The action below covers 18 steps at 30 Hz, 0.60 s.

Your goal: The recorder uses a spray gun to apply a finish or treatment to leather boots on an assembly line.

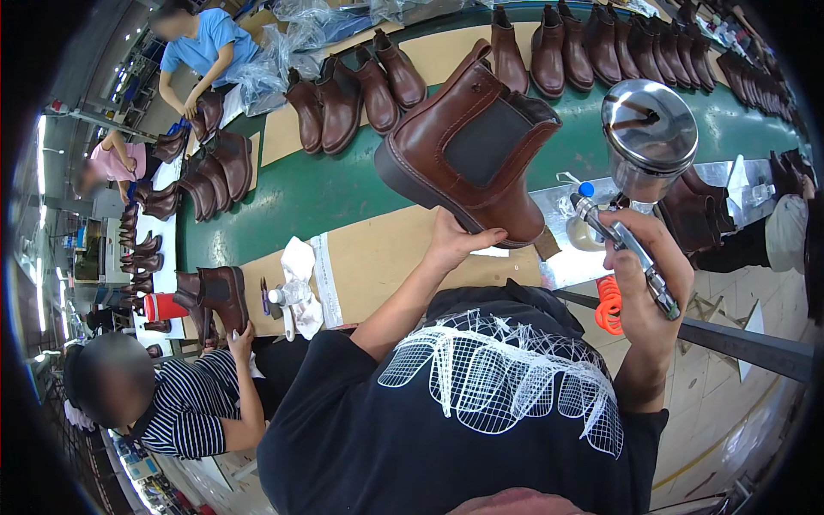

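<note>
Right now I am holding a brown ankle boot [468, 142] up in front of me with my left hand [455, 240], my fingers clenched under its dark sole near the toe so that the elastic side panel is facing me and the heel is pointing away to the left. The boot is hanging in the air above the green conveyor belt [326, 193], clear of the cardboard sheet [386, 253] lying on the bench edge. My right hand [648, 257] is gripping a spray gun [639, 163] with a shiny metal cup on top; the cup is sitting just beside the boot's shaft, and the nozzle looks turned toward the leather, though I cannot make out whether any mist is coming out.

As I judge it, I am working in the spraying step, coating this one boot. The next move, I think, is calling for a steady wrist on the gun and a slow turn of the boot so the other side is coming round.

More brown boots [601, 43] are standing in a row on the far side of the belt. To my left a person in a striped shirt [193, 403] is touching another boot [219, 296].
</note>
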Each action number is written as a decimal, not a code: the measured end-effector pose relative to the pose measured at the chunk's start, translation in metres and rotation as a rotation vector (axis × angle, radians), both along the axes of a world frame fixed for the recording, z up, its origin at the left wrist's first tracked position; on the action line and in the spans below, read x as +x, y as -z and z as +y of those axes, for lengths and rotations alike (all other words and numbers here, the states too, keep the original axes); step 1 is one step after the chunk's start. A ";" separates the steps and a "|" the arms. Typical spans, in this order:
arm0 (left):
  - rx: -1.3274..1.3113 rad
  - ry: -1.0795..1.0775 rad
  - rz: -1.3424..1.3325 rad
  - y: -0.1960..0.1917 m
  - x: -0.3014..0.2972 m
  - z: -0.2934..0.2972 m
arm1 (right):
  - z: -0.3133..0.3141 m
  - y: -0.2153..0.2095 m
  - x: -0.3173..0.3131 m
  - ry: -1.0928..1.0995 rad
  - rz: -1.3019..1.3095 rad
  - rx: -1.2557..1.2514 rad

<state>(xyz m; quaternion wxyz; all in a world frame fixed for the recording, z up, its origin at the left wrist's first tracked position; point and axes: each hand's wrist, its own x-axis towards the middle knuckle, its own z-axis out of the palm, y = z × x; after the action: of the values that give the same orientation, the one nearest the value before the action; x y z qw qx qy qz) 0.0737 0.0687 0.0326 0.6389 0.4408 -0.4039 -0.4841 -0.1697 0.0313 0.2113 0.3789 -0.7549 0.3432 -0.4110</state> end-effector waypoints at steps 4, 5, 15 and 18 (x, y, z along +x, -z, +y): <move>-0.064 -0.023 -0.001 0.001 -0.002 0.001 | -0.001 -0.004 0.000 0.014 -0.038 0.019; -0.065 -0.020 -0.011 0.003 -0.001 0.001 | -0.003 -0.005 -0.001 0.016 -0.035 0.006; -0.005 -0.004 0.111 0.005 0.002 0.007 | -0.010 -0.003 -0.002 0.043 -0.124 0.024; 0.019 0.012 0.132 0.010 0.007 0.009 | -0.013 0.000 -0.002 0.047 -0.072 -0.017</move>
<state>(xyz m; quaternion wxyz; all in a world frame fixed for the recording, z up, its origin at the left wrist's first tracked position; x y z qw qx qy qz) 0.0808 0.0781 0.0231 0.6569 0.4115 -0.3591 -0.5198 -0.1718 0.0179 0.2116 0.3747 -0.7346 0.3433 -0.4495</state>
